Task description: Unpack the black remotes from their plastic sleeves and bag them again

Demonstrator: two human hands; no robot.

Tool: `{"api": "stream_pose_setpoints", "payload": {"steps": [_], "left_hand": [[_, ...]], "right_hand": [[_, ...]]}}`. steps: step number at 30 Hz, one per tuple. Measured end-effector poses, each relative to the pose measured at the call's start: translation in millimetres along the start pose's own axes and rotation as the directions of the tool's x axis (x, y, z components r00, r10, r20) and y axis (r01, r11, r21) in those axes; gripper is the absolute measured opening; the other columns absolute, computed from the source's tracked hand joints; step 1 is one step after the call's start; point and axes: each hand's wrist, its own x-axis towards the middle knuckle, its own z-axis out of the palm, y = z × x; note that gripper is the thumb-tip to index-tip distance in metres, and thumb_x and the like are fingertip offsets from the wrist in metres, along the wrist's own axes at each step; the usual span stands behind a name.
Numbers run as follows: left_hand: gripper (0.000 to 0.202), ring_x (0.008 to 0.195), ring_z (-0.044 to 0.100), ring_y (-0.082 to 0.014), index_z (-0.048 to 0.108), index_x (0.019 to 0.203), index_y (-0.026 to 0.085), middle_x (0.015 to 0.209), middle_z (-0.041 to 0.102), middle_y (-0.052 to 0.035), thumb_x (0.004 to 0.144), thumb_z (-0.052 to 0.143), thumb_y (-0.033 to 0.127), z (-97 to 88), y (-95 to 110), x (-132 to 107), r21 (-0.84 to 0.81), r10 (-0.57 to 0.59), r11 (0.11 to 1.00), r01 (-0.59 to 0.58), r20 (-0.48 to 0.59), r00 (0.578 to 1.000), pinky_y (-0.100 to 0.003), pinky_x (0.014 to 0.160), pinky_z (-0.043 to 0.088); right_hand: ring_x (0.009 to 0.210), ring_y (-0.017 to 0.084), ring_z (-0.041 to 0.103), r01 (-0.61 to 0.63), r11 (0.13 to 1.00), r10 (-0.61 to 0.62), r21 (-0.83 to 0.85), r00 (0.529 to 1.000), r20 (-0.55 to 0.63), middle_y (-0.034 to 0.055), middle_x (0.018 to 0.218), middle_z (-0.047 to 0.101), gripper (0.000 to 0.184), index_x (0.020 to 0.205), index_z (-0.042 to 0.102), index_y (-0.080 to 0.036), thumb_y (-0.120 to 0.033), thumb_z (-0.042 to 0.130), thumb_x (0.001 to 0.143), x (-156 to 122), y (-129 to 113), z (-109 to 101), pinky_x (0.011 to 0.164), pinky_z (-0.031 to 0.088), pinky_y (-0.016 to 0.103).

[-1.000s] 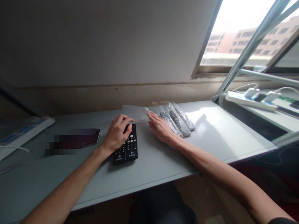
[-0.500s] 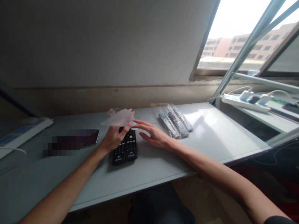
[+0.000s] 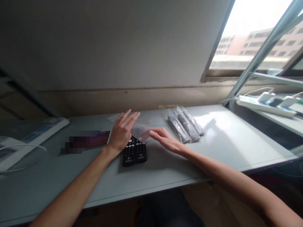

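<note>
My left hand (image 3: pixel 121 132) hovers over the top of two black remote controls (image 3: pixel 134 152) that lie side by side on the grey table (image 3: pixel 165 170). Its fingers are stretched out and apart, and its palm side rests against a small clear plastic bag (image 3: pixel 141 130). My right hand (image 3: pixel 165 141) reaches in from the right, fingers pressed together on the bag's right edge; a fingertip shows through the plastic. The bag hangs between both hands, just above the remotes.
Three remotes wrapped in clear bags (image 3: pixel 187 124) lie to the right. More flat clear bags (image 3: pixel 151 119) lie behind the hands. A phone (image 3: pixel 98 139) is on the left, a white box with a cable (image 3: pixel 33 134) beyond it, a power strip (image 3: pixel 260 105) at the right.
My left hand lifted a clear bag off the stack, then let its fingers spread. My right hand moved left from the bagged remotes and took the bag's edge.
</note>
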Motion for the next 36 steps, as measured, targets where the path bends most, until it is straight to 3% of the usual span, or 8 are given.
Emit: {"api": "stream_pose_setpoints", "payload": {"steps": [4, 8, 13, 17, 20, 25, 29, 36], "left_hand": [[0.093, 0.165, 0.030, -0.0289, 0.047, 0.164, 0.021, 0.167, 0.050, -0.0079, 0.075, 0.042, -0.006, 6.5, -7.1, -1.5, -0.001, -0.031, 1.000, 0.031, 0.077, 0.997, -0.059, 0.134, 0.027], [0.078, 0.165, 0.030, -0.0276, 0.043, 0.166, 0.024, 0.170, 0.047, -0.0071, 0.091, 0.043, 0.004, 8.1, -3.3, -0.9, -0.031, 0.010, 1.000, -0.006, 0.108, 0.994, -0.057, 0.135, 0.025], [0.055, 0.158, 0.041, -0.0279, 0.047, 0.163, 0.023, 0.165, 0.053, -0.0090, 0.109, 0.046, 0.035, 7.9, 14.5, -0.3, -0.125, 0.141, 0.984, -0.123, 0.148, 0.979, -0.054, 0.133, 0.028], [0.046, 0.139, 0.058, -0.0293, 0.064, 0.147, 0.021, 0.143, 0.071, -0.0110, 0.112, 0.039, 0.036, 6.7, 16.4, -0.1, -0.153, 0.133, 0.982, -0.114, 0.122, 0.984, -0.051, 0.122, 0.042], [0.043, 0.130, 0.063, -0.0304, 0.075, 0.129, 0.019, 0.128, 0.077, -0.0115, 0.110, 0.038, 0.032, 4.8, 11.3, 0.3, -0.145, 0.092, 0.986, -0.081, 0.074, 0.993, -0.051, 0.115, 0.047], [0.036, 0.119, 0.067, -0.0306, 0.079, 0.105, 0.023, 0.106, 0.081, -0.0071, 0.108, 0.045, 0.035, 2.4, 9.8, -0.6, -0.187, 0.044, 0.981, -0.050, -0.036, 0.998, -0.050, 0.104, 0.050], [0.033, 0.111, 0.067, -0.0303, 0.074, 0.087, 0.024, 0.095, 0.079, -0.0067, 0.105, 0.053, 0.041, 2.9, 12.4, -0.7, -0.189, -0.016, 0.982, 0.000, -0.081, 0.997, -0.048, 0.099, 0.051], [0.024, 0.111, 0.064, -0.0294, 0.070, 0.091, 0.023, 0.100, 0.076, -0.0087, 0.105, 0.053, 0.034, 1.2, 14.3, 1.2, -0.139, 0.063, 0.988, -0.063, -0.008, 0.998, -0.045, 0.097, 0.050]], "right_hand": [[0.080, 0.019, 0.067, -0.065, 0.998, 0.061, -0.015, 0.981, -0.182, 0.0030, 0.077, 0.072, 0.054, 0.086, 0.074, -0.018, -0.066, 0.058, 0.102, 8.4, 13.9, -6.0, 0.082, 0.053, 0.032], [0.067, 0.016, 0.058, -0.132, 0.991, 0.121, -0.030, 0.962, -0.245, 0.0001, 0.067, 0.063, 0.056, 0.074, 0.064, -0.020, -0.070, 0.060, 0.098, 11.1, 20.8, -11.2, 0.067, 0.047, 0.028], [0.066, 0.014, 0.053, -0.088, 0.996, 0.087, 0.001, 0.979, -0.187, -0.0014, 0.069, 0.060, 0.054, 0.074, 0.058, -0.020, -0.068, 0.062, 0.099, 7.5, 15.3, -5.1, 0.066, 0.043, 0.028], [0.066, 0.014, 0.056, -0.041, 0.995, 0.054, 0.087, 0.986, -0.158, -0.0019, 0.071, 0.061, 0.049, 0.080, 0.059, -0.021, -0.067, 0.069, 0.095, 6.5, 8.9, -0.9, 0.065, 0.046, 0.028], [0.070, 0.015, 0.060, 0.001, 0.993, 0.022, 0.118, 0.981, -0.193, 0.0000, 0.080, 0.066, 0.041, 0.097, 0.067, -0.020, -0.062, 0.068, 0.098, 6.1, 7.0, -0.8, 0.065, 0.050, 0.029], [0.087, 0.016, 0.064, 0.118, 0.971, -0.182, -0.206, 0.927, -0.328, 0.0049, 0.103, 0.069, 0.022, 0.114, 0.076, -0.023, -0.040, 0.066, 0.104, 3.1, 10.3, -0.2, 0.076, 0.055, 0.030], [0.097, 0.019, 0.065, 0.227, 0.837, -0.373, -0.498, 0.903, -0.215, 0.0063, 0.107, 0.065, 0.018, 0.119, 0.078, -0.024, -0.028, 0.068, 0.104, 1.4, 15.1, -0.1, 0.089, 0.058, 0.035], [0.105, 0.021, 0.065, 0.232, 0.776, -0.382, -0.587, 0.913, -0.145, 0.0076, 0.112, 0.065, 0.024, 0.125, 0.076, -0.027, -0.026, 0.071, 0.102, 0.6, 19.9, 0.6, 0.094, 0.059, 0.038]]}}
